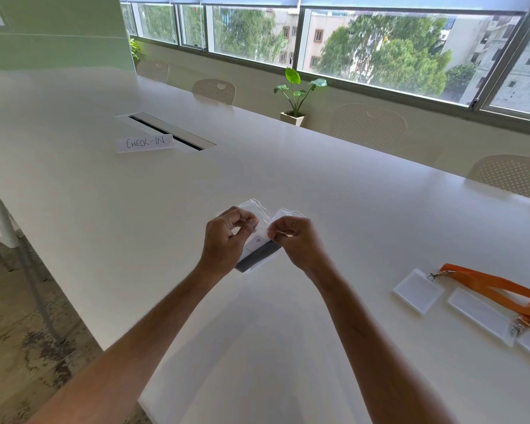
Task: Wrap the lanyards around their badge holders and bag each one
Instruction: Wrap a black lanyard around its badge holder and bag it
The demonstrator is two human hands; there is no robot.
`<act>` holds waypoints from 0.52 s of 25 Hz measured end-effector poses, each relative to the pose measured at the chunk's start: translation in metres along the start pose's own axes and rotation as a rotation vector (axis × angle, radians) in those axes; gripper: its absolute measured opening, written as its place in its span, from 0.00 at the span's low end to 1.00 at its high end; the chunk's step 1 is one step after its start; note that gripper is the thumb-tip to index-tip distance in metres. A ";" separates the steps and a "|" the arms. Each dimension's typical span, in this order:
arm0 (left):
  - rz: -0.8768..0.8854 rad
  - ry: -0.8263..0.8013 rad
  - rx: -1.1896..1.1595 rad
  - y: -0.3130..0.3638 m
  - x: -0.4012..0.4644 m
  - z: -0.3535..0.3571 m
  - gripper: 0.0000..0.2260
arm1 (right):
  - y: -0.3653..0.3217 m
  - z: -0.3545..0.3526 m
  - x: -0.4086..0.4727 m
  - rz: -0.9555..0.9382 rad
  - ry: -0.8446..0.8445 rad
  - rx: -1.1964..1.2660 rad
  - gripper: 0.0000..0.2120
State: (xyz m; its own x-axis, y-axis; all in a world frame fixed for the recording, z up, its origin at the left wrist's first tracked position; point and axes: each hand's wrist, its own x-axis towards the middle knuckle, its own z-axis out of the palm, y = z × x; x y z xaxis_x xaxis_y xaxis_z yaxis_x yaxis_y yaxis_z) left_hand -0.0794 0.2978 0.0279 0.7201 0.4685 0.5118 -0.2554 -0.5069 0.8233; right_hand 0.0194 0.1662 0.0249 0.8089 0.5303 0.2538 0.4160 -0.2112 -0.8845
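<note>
- While both hands work mid-frame, left hand and right hand pinch a clear bag holding a dark-wrapped badge holder.
- Lower right: empty holders, orange lanyard.
- Upper left: CHECK-IN sign.

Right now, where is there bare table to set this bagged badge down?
Bare table lies left of both hands, from the left hand up to the CHECK-IN sign. It is bare too between the right hand and the badge holders. The near right is crowded with holders and orange lanyards.
</note>
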 end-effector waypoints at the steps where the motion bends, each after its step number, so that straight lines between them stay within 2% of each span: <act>1: 0.001 0.003 -0.003 0.000 0.000 0.000 0.04 | -0.001 0.000 0.000 -0.010 0.007 -0.019 0.16; 5: -0.013 0.010 0.001 0.000 0.000 0.000 0.04 | -0.002 0.001 0.000 -0.032 0.027 -0.068 0.17; 8: -0.091 -0.012 -0.035 0.000 0.002 -0.003 0.04 | -0.001 0.002 0.000 -0.031 0.044 -0.060 0.18; 13: -0.238 -0.187 -0.028 -0.009 0.009 -0.019 0.06 | 0.006 -0.001 0.001 -0.015 0.069 0.042 0.15</act>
State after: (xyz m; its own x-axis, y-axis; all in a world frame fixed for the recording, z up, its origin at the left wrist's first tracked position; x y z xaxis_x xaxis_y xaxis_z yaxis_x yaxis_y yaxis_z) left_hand -0.0828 0.3201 0.0300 0.8675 0.4292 0.2517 -0.0812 -0.3770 0.9227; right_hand 0.0227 0.1648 0.0200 0.8303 0.4746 0.2921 0.4116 -0.1689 -0.8956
